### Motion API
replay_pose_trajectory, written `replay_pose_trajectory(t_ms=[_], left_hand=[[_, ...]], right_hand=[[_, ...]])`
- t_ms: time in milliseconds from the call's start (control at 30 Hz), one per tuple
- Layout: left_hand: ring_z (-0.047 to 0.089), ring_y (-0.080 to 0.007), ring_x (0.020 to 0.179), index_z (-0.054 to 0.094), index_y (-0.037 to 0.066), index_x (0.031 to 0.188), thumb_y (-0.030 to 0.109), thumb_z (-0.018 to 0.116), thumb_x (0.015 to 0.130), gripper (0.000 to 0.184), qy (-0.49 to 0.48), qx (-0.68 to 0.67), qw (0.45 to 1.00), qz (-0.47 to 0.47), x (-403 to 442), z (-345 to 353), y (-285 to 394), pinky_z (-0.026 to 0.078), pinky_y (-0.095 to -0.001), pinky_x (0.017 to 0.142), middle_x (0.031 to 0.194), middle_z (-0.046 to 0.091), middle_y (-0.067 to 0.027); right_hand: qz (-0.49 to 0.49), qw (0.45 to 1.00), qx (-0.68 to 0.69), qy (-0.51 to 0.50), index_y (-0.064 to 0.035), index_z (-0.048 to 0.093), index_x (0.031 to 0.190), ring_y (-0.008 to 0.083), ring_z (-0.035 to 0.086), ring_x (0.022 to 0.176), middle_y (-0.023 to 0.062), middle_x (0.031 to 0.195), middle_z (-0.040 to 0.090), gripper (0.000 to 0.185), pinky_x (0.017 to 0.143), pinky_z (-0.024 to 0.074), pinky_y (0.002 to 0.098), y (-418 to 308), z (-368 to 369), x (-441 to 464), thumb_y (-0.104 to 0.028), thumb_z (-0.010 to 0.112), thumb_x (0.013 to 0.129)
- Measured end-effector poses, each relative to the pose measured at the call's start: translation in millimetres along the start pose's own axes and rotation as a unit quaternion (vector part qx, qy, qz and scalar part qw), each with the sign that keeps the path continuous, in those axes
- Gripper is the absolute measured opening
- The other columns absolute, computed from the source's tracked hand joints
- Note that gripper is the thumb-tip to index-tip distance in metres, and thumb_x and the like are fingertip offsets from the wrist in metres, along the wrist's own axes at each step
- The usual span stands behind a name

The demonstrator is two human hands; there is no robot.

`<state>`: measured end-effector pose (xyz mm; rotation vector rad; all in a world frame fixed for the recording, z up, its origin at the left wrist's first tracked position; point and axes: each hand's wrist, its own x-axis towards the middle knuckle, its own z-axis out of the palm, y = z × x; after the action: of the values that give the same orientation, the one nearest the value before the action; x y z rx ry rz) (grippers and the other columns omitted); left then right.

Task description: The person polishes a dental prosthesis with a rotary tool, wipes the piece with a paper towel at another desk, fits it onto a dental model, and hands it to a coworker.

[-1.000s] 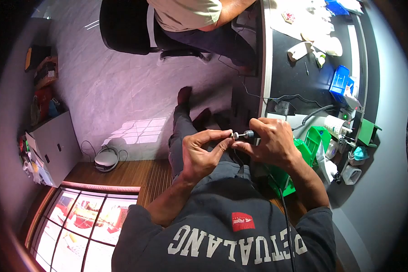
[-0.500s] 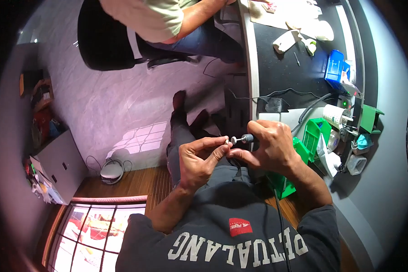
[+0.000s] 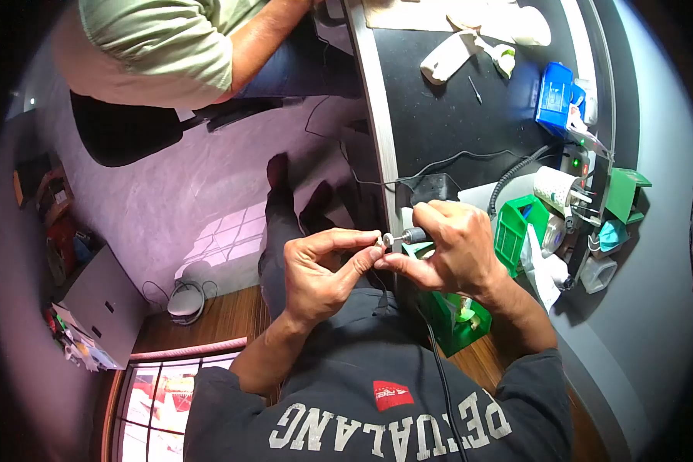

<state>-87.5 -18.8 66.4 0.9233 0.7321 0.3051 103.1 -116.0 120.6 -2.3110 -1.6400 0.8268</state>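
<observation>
Fingertips of the left hand (image 3: 316, 277) pinch a small pale piece (image 3: 378, 242) in front of the dark shirt (image 3: 346, 369), above the lap. From where I stand, the right hand (image 3: 462, 246) is curled around a rotary tool (image 3: 413, 236), its thumb reaching toward the left fingertips. The tool's round disc (image 3: 388, 240) sits right by the piece; whether they touch, I cannot tell. The piece looks light and stiff, perhaps easy to drop or chip, so its outer edges seem the place to pinch, with skin clear of the disc. The tool should feel rigid and heavier, best gripped on its body behind the thin shaft (image 3: 399, 238). A black cord (image 3: 437, 350) runs down over the shirt. Beyond the right hand is a green bin (image 3: 510, 245); a blue bin (image 3: 554, 94) rests farther off on the dark surface (image 3: 408, 92), and another person (image 3: 158, 54) sits nearby.
</observation>
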Motion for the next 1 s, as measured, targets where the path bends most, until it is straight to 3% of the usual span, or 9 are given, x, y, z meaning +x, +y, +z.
replay_pose_trajectory(t_ms=[467,567,767,1000], left_hand=[[0.073,-0.0165,0.088,0.078,-0.004,0.103,-0.004,0.079,0.086,0.017,0.003,0.006,1.0,-0.027,1,3,-2,0.058,-0.0263,0.081,0.098,0.077,-0.0153],[0.073,-0.0156,0.085,0.076,-0.005,0.104,-0.005,0.077,0.088,0.016,-0.007,0.047,0.998,0.029,0,1,-2,0.059,-0.0264,0.079,0.096,0.077,-0.0145],[0.074,-0.0173,0.088,0.078,-0.003,0.102,-0.003,0.079,0.085,0.016,0.0,0.039,0.999,0.008,-3,-3,-2,0.058,-0.0267,0.081,0.098,0.077,-0.0158],[0.074,-0.0175,0.088,0.079,-0.002,0.1,-0.002,0.08,0.084,0.015,0.001,0.095,0.995,0.024,-5,-6,2,0.058,-0.027,0.081,0.097,0.078,-0.0153]], right_hand=[[-0.011,0.999,0.027,0.025,-0.0075,0.053,0.066,0.03,0.063,0.057,0.0089,0.06,0.056,0.061,0.052,0.0484,0.0416,6,4,-3,-0.061,0.082,0.074],[0.01,0.999,0.035,0.016,-0.0058,0.051,0.068,0.0316,0.061,0.059,0.0114,0.064,0.055,0.065,0.053,0.0457,0.042,6,6,-6,-0.063,0.083,0.072],[-0.008,1.0,0.016,0.014,-0.0074,0.055,0.068,0.0304,0.063,0.057,0.0101,0.061,0.057,0.059,0.053,0.0492,0.0426,3,6,-3,-0.06,0.082,0.074],[-0.01,1.0,0.013,0.002,-0.0065,0.052,0.069,0.0307,0.06,0.058,0.01,0.063,0.054,0.063,0.053,0.0453,0.0421,0,8,-4,-0.062,0.082,0.074]])
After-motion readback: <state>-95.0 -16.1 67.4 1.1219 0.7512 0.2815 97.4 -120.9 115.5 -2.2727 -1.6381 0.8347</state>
